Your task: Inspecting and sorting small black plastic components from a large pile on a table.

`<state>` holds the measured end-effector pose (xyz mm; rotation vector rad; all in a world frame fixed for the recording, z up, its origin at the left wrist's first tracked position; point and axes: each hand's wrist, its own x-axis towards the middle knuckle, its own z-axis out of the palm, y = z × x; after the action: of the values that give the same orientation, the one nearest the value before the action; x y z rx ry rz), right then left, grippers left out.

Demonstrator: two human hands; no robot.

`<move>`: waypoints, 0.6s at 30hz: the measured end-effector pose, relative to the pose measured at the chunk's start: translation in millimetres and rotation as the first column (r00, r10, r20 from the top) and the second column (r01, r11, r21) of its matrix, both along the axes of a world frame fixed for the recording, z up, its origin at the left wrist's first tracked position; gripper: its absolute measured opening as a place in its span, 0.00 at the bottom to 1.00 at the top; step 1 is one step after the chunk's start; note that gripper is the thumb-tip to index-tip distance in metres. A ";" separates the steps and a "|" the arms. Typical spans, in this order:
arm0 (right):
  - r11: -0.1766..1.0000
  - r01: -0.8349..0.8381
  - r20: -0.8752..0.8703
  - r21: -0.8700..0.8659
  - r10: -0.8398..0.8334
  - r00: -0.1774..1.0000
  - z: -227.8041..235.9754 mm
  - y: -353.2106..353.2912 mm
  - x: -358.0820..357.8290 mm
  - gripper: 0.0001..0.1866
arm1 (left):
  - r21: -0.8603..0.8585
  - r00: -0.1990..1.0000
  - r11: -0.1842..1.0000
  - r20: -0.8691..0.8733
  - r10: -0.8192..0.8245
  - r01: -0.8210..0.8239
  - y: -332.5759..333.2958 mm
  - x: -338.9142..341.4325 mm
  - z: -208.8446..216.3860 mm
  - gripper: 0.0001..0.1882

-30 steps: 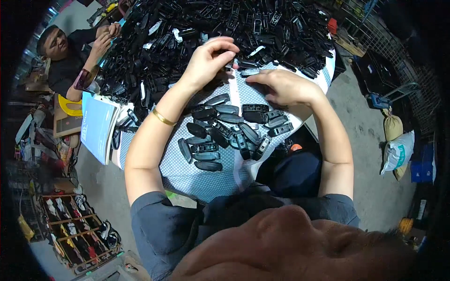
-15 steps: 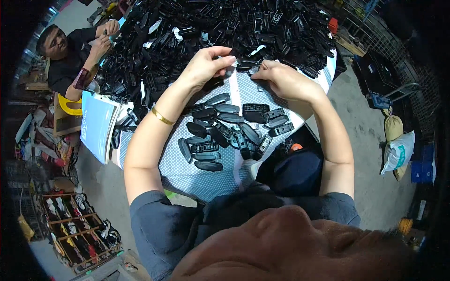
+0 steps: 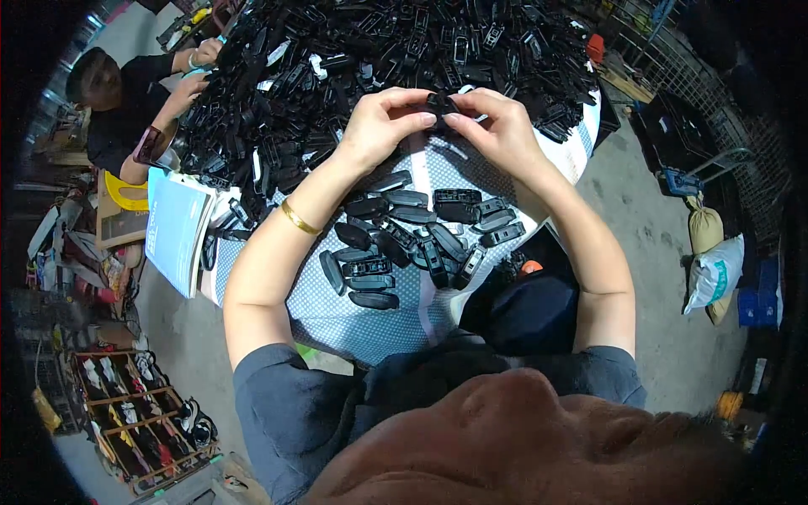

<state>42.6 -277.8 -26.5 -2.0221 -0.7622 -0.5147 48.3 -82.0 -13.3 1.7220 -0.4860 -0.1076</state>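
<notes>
Black plastic piece [image 3: 439, 104] pinched from both sides
Left hand [image 3: 380, 128] and right hand [image 3: 500, 126] both clamp it at the near edge of the black heap [image 3: 421, 42]; loose casings [image 3: 410, 199] lie nearer on dotted cloth [image 3: 358, 326].

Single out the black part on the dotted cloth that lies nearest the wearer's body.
The smooth, elongated black part lying crosswise, lowest in the picture; all the rest sit farther up the dotted cloth.

The left fingers [image 3: 412, 123] and right fingers [image 3: 473, 128] have met at a black part [image 3: 439, 104].
</notes>
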 end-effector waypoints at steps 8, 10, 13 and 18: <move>0.991 0.121 0.253 -0.053 -0.104 0.962 -1.4 10.7 -6.7 0.12 | -0.053 0.999 0.997 0.001 0.051 -0.051 -2.4 -2.4 -1.1 0.18; 0.972 0.213 0.331 -0.096 -0.170 0.928 -0.7 13.5 -8.7 0.13 | -0.061 0.998 0.997 -0.031 0.054 -0.056 -6.7 -9.0 4.2 0.18; 0.980 0.187 0.386 -0.069 -0.147 0.911 0.6 18.6 -9.0 0.14 | -0.065 0.995 0.994 -0.062 0.080 -0.084 -7.0 -10.2 6.3 0.18; 0.991 -0.009 -0.335 0.134 0.053 0.941 3.1 14.1 -4.5 0.17 | -0.240 0.997 0.971 -0.071 -0.015 -0.003 -3.9 -4.4 6.5 0.15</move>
<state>38.1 -263.7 -23.4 -1.9052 -0.5342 -0.1830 43.9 -85.9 -6.8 1.4743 -0.4324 -0.1106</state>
